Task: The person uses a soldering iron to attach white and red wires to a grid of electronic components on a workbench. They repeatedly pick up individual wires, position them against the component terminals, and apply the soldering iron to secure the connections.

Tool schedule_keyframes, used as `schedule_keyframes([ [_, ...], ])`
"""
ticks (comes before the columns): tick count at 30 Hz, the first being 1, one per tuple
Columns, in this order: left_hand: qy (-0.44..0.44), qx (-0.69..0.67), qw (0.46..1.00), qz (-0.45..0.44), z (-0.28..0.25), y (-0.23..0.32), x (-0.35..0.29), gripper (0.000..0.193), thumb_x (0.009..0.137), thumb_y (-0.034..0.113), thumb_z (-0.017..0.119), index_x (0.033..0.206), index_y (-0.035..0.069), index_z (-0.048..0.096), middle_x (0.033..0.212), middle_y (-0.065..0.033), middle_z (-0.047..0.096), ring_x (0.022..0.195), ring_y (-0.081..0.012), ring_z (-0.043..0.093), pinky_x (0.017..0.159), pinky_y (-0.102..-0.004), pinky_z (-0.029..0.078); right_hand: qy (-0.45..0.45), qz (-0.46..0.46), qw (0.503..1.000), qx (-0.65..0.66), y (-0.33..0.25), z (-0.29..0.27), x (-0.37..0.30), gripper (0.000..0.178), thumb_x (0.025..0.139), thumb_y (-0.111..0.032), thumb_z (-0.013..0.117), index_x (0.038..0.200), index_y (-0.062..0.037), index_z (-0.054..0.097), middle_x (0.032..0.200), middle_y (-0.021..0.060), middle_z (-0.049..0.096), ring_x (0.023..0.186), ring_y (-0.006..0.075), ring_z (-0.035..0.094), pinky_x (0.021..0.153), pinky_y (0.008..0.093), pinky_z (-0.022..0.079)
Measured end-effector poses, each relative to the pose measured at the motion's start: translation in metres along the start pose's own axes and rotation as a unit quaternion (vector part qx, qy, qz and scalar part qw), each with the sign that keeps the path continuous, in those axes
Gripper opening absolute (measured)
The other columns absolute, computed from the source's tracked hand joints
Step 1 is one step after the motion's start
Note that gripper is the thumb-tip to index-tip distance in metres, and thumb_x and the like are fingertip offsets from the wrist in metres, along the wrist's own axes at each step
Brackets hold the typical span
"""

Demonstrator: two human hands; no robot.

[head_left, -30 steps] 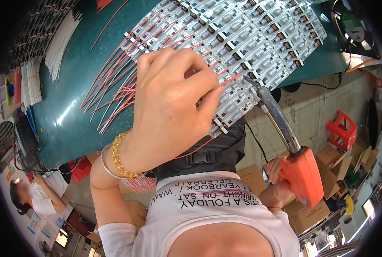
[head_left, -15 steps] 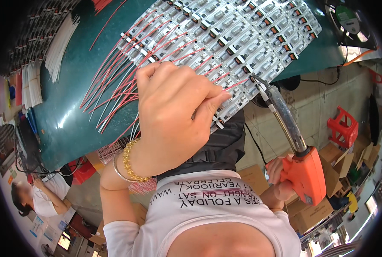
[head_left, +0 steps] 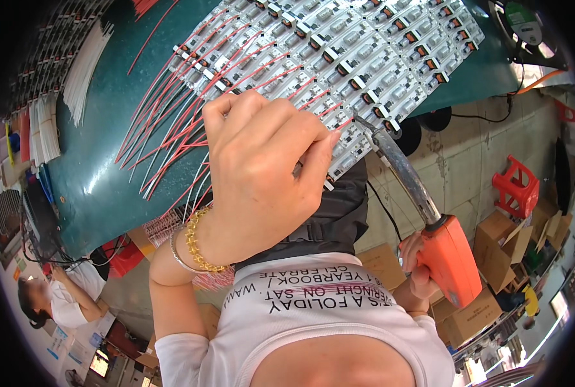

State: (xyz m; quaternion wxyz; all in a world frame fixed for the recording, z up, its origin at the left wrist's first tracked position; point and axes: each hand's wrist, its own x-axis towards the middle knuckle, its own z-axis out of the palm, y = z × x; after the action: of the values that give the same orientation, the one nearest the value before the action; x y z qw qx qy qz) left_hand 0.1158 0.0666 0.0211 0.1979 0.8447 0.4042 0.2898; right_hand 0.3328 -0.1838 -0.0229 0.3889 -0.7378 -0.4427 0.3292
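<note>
Note red wire [head_left: 345, 124] over lower part of circuit board [head_left: 381, 55], just right of fingertips of left hand [head_left: 265, 161], pinched together on it; nearer to left than to right hand [head_left: 419, 274], wrapped round soldering iron [head_left: 452, 258] beyond board's lower-right edge. Read long axis as slanting up-right across board, end pointing at iron's tip.

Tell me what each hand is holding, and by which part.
The left hand pinches a red wire near its end, between thumb and finger. The right hand grips the soldering gun by its orange handle.
</note>
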Motion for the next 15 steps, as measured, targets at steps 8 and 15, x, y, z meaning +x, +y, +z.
schedule_keyframes([
  [8,-0.001,0.006,1.0,0.011,0.003,0.001,0.001,0.014,0.073,0.004,0.078,0.071,0.009,0.065,0.063,0.0007,0.053,0.065,-0.0184,0.05,0.074,-0.0329,0.033,-0.047,-0.032,0.998,0.013,-0.033,0.007,0.025,0.062,0.093,-0.062,0.043,0.054,-0.0129,0.046,0.057,0.0007,0.051,0.056,0.0214,0.052,0.053,0.0337,0.039],
  [15,-0.001,0.019,1.0,0.022,0.005,0.003,0.002,0.013,0.072,0.004,0.078,0.071,0.009,0.066,0.064,0.0005,0.054,0.066,-0.0187,0.051,0.075,-0.0332,0.035,-0.01,-0.029,0.998,0.061,-0.031,0.014,0.021,0.062,0.092,-0.061,0.045,0.051,-0.0138,0.044,0.053,0.0003,0.048,0.051,0.0212,0.05,0.052,0.0326,0.039],
])
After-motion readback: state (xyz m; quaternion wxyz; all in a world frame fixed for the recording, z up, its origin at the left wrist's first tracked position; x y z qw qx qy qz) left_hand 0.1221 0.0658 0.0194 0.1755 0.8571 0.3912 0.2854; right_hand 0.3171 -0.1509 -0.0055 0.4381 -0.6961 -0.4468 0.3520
